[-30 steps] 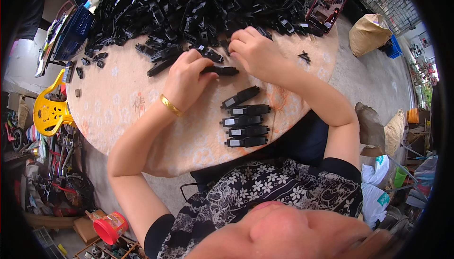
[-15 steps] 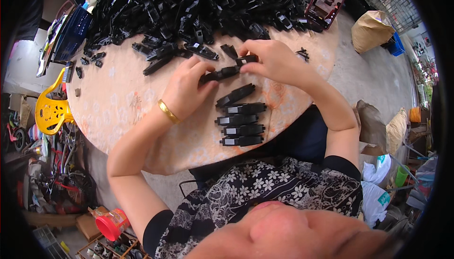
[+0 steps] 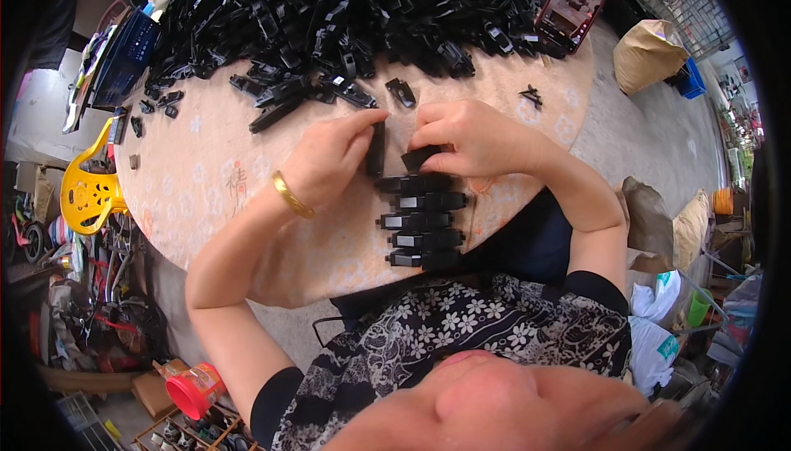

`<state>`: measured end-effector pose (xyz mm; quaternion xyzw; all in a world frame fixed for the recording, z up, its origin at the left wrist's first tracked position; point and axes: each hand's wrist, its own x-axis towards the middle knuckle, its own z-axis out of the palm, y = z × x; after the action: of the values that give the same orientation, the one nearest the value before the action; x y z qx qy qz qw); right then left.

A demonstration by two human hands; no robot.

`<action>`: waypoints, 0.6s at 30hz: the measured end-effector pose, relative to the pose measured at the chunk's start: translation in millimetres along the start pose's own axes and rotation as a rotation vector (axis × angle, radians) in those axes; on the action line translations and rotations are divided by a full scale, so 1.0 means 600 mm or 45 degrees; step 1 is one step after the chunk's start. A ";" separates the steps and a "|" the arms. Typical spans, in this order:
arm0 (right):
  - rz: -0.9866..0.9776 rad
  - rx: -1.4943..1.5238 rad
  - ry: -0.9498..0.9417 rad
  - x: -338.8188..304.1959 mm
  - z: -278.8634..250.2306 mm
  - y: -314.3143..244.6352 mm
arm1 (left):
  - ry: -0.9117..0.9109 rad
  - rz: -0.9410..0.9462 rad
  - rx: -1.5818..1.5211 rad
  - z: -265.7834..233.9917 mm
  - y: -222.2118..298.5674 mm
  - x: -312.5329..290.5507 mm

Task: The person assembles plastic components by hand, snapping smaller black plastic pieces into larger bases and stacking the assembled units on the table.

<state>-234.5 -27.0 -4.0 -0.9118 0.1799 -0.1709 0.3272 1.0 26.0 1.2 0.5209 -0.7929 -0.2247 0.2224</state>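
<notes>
My left hand (image 3: 328, 157) is closed, thumb and fingers on a slim black plastic part (image 3: 376, 153) that points toward and away from me. My right hand (image 3: 468, 138) pinches another black plastic part (image 3: 418, 158), partly hidden by its fingers. Directly below the hands is a row of several black plastic housings (image 3: 425, 222), lying side by side with light patches on them. The part in my right hand is close above the farthest housing; whether they touch I cannot tell. One loose black piece (image 3: 401, 93) lies just beyond my hands.
A large heap of black plastic parts (image 3: 346, 14) covers the far side of the round, cloth-covered table (image 3: 198, 196). A phone (image 3: 573, 4) stands at the far right. Small black bits (image 3: 531, 97) lie near the right edge. A yellow chair (image 3: 89, 187) stands at the left.
Both hands have come nearer to me. The left-hand part has turned from crosswise to lengthwise. The row has shifted slightly toward me, and its slanted farthest housing now lies straighter.
</notes>
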 end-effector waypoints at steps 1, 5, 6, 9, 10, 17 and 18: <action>-0.025 0.002 -0.018 0.001 -0.002 0.002 | -0.114 0.014 -0.105 -0.009 -0.010 0.002; 0.001 0.113 -0.111 -0.001 -0.011 0.004 | -0.127 0.172 -0.021 -0.012 -0.004 0.001; 0.006 0.051 0.001 -0.002 -0.009 0.008 | -0.075 0.235 0.097 -0.011 -0.002 0.002; 0.092 0.055 0.212 0.000 -0.010 0.001 | 0.108 0.370 0.268 -0.008 -0.001 0.007; 0.166 0.122 0.311 0.002 -0.009 -0.003 | 0.109 0.368 0.269 -0.005 0.000 0.006; -0.035 -0.328 0.360 0.000 0.008 0.008 | 0.125 0.106 0.111 0.016 0.006 -0.005; -0.038 -0.324 0.357 -0.002 0.005 0.005 | 0.152 0.033 0.052 0.017 0.005 -0.006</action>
<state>-234.6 -26.8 -8.5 -0.9156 0.2304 -0.2769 0.1785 -5.8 31.8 -5.7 0.5274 -0.7894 -0.1740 0.2616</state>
